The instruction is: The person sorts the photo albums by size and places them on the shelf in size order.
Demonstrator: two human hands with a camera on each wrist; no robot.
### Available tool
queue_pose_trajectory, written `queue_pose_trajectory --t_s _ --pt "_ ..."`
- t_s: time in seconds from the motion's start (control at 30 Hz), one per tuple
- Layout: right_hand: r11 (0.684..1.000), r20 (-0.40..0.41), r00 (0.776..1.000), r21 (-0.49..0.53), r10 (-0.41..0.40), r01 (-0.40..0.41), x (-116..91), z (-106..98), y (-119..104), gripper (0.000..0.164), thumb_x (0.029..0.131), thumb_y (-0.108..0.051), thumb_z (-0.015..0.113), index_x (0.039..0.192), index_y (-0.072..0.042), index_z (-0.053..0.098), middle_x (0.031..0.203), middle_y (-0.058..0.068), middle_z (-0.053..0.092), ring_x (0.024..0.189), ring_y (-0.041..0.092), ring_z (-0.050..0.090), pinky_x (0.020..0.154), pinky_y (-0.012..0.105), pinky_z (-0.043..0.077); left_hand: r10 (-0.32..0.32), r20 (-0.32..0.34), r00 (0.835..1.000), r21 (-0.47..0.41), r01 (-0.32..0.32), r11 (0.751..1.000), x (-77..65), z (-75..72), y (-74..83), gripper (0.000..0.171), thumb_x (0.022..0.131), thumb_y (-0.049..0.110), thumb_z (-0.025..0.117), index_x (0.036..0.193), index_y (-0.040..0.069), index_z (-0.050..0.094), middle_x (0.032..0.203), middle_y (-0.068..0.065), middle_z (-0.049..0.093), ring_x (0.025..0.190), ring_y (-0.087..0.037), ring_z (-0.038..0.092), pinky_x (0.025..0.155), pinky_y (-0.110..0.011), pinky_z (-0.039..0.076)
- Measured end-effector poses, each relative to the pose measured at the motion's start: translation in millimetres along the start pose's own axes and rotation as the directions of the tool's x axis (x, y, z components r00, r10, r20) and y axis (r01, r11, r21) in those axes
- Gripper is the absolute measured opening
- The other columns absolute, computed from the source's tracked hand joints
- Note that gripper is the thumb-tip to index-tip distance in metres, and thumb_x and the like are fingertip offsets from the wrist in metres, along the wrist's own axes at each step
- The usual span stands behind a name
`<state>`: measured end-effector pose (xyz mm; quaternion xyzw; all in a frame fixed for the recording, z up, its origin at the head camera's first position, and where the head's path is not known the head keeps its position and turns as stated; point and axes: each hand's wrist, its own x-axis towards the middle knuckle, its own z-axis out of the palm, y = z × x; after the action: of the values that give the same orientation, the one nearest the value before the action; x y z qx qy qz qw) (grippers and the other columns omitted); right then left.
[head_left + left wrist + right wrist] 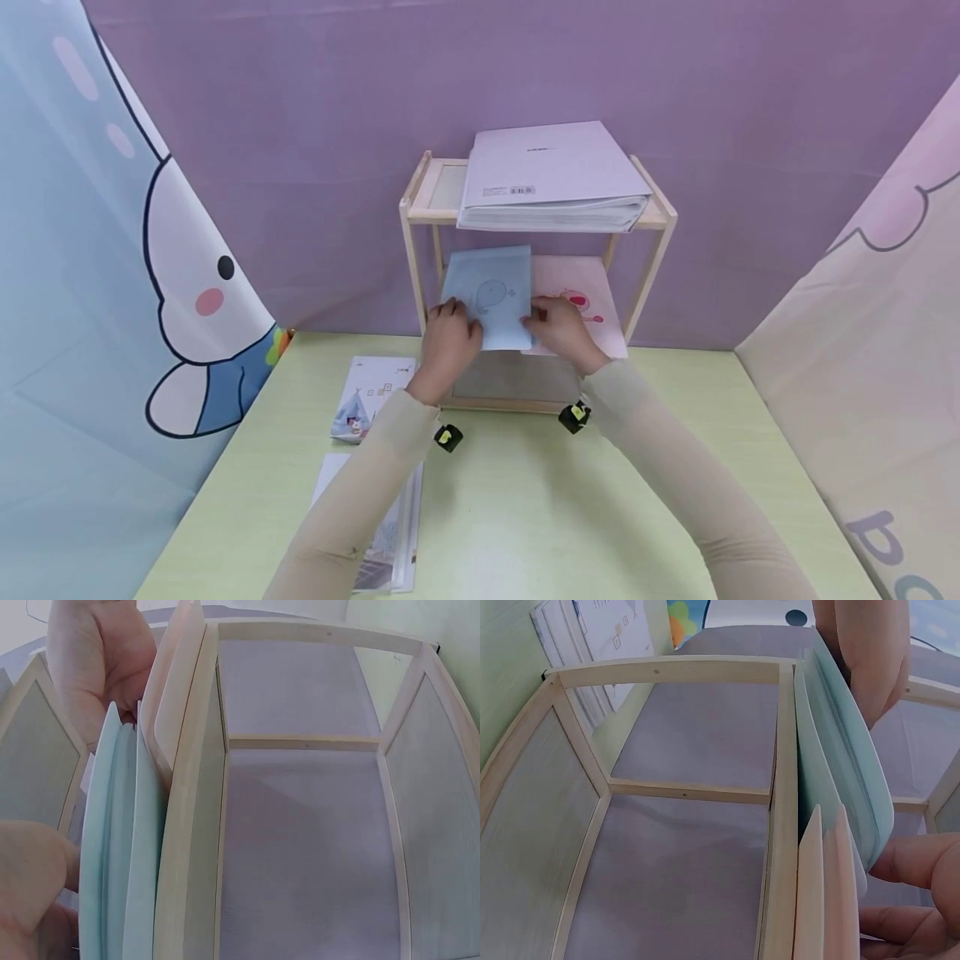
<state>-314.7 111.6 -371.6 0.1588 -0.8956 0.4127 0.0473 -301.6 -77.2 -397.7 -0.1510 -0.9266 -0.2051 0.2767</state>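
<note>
A light blue booklet (504, 292) with a faint round drawing on its cover lies on the lower shelf of a small wooden rack. My left hand (450, 340) holds its left front side, with bent fingers over the edge and the thumb on the cover. At the right edge, my right hand (558, 329) pinches the booklet between thumb and fingers. A pink booklet (611, 333) with a red drawing lies beside it, partly under my right hand. In the left wrist view, the blue booklet (112, 840) shows its slightly spread pages.
The wooden rack (651, 279) stands against a purple cloth. On its top shelf lies a thick stack of large white books (555, 167). White booklets (363, 375) lie on the table at the left, near my left forearm. Patterned cloths hang on both sides.
</note>
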Motion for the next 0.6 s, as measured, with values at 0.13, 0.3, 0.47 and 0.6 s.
queue_pose_trajectory --t_s 0.13,0.3,0.47,0.6 --pt "1.000 0.000 1.000 -0.008 -0.020 0.020 -4.9 0.9 -0.3 0.030 0.087 -0.006 0.061 0.113 0.008 0.062 0.099 0.020 0.065 0.080 0.024 0.056 0.069 0.028 0.050 0.007 0.013 1.000 -0.008 -0.007 1.000 -7.2 -2.7 -1.6 0.036 0.086 0.009 0.051 0.106 -0.021 0.058 0.110 -0.033 0.060 0.107 -0.045 0.055 0.096 -0.049 0.041" --pt "0.999 0.042 0.999 0.032 -0.013 0.011 -14.5 0.8 0.7 0.043 0.089 -0.008 0.060 0.128 0.008 0.052 0.129 0.022 0.055 0.106 0.031 0.058 0.089 0.040 0.051 -0.007 0.040 0.999 -0.038 0.009 0.999 -19.1 -7.5 -3.0 0.039 0.087 0.008 0.051 0.116 -0.018 0.056 0.118 -0.032 0.057 0.112 -0.044 0.052 0.099 -0.048 0.040" --pt "0.990 0.071 0.997 0.142 -0.003 -0.007 -27.1 -3.3 0.6 0.046 0.090 -0.009 0.060 0.131 0.008 0.049 0.136 0.022 0.049 0.118 0.036 0.052 0.094 0.043 0.046 -0.055 0.048 0.997 -0.046 0.057 0.997 -29.5 -11.7 -4.7 0.040 0.089 0.011 0.051 0.121 -0.012 0.056 0.125 -0.026 0.055 0.118 -0.040 0.049 0.099 -0.046 0.042" --pt "0.972 0.084 0.996 0.234 0.009 -0.029 -41.4 -7.3 3.2 0.044 0.091 -0.008 0.058 0.131 0.008 0.049 0.137 0.024 0.047 0.122 0.038 0.049 0.095 0.044 0.045 -0.061 0.041 0.997 -0.057 0.063 0.996 -36.3 -14.6 -6.9 0.040 0.089 0.012 0.051 0.122 -0.010 0.056 0.126 -0.024 0.055 0.118 -0.039 0.049 0.098 -0.045 0.042"
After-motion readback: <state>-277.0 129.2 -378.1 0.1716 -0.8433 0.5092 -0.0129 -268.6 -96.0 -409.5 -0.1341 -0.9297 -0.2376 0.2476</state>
